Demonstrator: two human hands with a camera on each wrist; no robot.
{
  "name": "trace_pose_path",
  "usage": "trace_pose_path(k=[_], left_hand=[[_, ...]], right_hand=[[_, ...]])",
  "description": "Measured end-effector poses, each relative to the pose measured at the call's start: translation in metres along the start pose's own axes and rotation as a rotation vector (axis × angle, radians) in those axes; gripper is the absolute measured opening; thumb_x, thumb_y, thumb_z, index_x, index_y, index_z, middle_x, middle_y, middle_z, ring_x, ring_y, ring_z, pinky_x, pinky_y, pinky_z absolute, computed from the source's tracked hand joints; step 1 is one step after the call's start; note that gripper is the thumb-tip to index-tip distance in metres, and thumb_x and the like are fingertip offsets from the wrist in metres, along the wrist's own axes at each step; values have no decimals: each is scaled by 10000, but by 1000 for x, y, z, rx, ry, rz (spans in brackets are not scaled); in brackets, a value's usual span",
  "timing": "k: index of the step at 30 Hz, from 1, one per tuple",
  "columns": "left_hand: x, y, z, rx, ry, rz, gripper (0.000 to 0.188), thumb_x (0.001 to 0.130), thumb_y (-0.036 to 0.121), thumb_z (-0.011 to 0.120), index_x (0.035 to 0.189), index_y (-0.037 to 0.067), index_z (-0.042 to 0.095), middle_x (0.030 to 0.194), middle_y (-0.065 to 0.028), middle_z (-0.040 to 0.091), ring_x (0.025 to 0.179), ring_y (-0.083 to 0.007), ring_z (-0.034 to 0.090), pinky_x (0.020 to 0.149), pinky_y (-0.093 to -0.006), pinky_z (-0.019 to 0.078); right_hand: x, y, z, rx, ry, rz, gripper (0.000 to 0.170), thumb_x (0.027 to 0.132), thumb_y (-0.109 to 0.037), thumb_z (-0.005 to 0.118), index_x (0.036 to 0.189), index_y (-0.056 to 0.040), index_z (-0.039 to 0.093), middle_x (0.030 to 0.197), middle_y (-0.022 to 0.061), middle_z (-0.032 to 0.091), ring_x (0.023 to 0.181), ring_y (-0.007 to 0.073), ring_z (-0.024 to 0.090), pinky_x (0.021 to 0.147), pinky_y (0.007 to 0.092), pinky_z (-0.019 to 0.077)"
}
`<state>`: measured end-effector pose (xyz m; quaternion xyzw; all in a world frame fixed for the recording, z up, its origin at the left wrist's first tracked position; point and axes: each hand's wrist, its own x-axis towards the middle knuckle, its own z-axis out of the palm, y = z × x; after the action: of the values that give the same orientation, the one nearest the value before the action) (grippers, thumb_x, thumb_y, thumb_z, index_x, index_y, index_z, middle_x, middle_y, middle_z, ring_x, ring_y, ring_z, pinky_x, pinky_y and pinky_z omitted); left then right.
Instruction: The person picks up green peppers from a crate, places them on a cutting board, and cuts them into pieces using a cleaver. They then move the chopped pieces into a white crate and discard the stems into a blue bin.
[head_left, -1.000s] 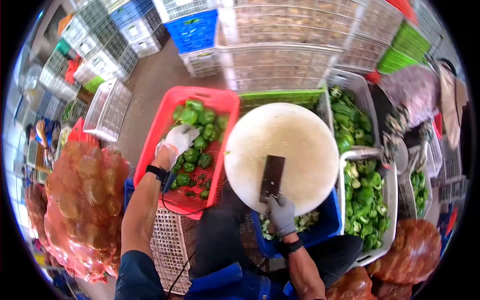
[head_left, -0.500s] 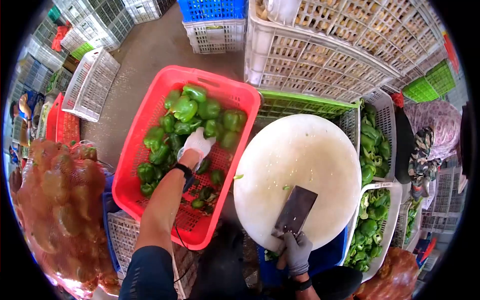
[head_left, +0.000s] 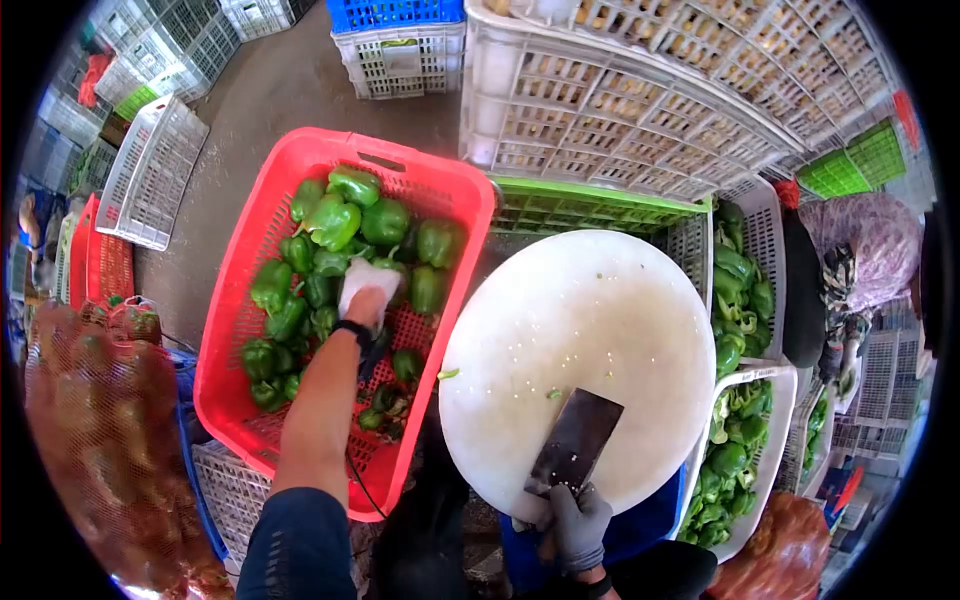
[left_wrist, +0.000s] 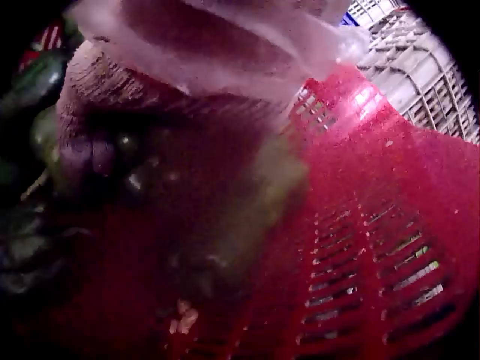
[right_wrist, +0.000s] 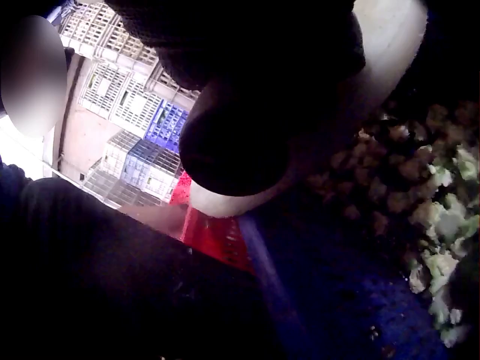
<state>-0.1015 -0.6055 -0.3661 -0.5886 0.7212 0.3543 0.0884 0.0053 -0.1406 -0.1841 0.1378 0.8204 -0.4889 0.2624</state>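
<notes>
My left hand (head_left: 368,288), in a thin whitish glove, reaches down among whole green bell peppers (head_left: 334,221) in a red plastic basket (head_left: 455,285). Its fingers are mostly hidden in the head view; the left wrist view shows a dim fingertip (left_wrist: 90,159) beside peppers, and I cannot tell whether it grips one. My right hand (head_left: 578,525), gloved in grey, grips the handle of a cleaver (head_left: 578,440). The dark blade lies over the near part of a round white chopping board (head_left: 600,300) dotted with seeds and small green bits.
Beneath the board is a blue crate (head_left: 640,525) holding pale cut pieces (right_wrist: 442,247). To the right, a white crate (head_left: 768,378) is filled with cut green peppers (head_left: 738,455). Stacked white crates (head_left: 610,110) stand behind. A filled mesh sack (head_left: 100,440) stands at left.
The left hand has moved deeper among the peppers, towards the middle of the red basket. The right hand keeps its grip on the cleaver over the board. The head view has shifted.
</notes>
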Motion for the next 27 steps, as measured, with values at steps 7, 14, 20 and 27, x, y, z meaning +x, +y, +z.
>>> trace_pose_path(k=[7, 14, 20, 27], left_hand=[[-119, -64, -99, -477, -463, 252, 1002, 655, -28, 888, 1562, -16, 464, 1263, -138, 721, 1084, -267, 732, 947, -415, 640], [-294, -27, -119, -689, -700, 366, 834, 814, 28, 790, 1567, -32, 436, 1333, -148, 680, 1165, -284, 720, 955, -432, 649], [-354, 10, -23, -366, -637, 358, 569, 1017, 339, 731, 1455, 4, 588, 1144, -141, 742, 864, -279, 773, 615, -403, 640], [-377, 24, 7, 25, -533, 601, 633, 1081, 503, 597, 1375, -56, 643, 1005, -214, 752, 794, -296, 776, 618, -420, 619]], right_hand=[[6, 16, -6, 241, -127, 42, 163, 1023, -106, 694, 966, 46, 707, 713, 39, 693, 605, 118, 631, 551, 309, 501], [-1, 20, -21, 195, -202, -68, 219, 1022, -188, 700, 970, 19, 748, 716, 57, 707, 631, 139, 656, 592, 336, 533], [-49, 18, -58, -172, 109, -414, 315, 998, -296, 717, 840, -24, 698, 679, 215, 689, 657, 406, 731, 637, 500, 571], [-56, 28, -79, -366, 233, -586, 263, 969, -287, 737, 822, -75, 684, 683, 216, 671, 652, 454, 697, 631, 559, 557]])
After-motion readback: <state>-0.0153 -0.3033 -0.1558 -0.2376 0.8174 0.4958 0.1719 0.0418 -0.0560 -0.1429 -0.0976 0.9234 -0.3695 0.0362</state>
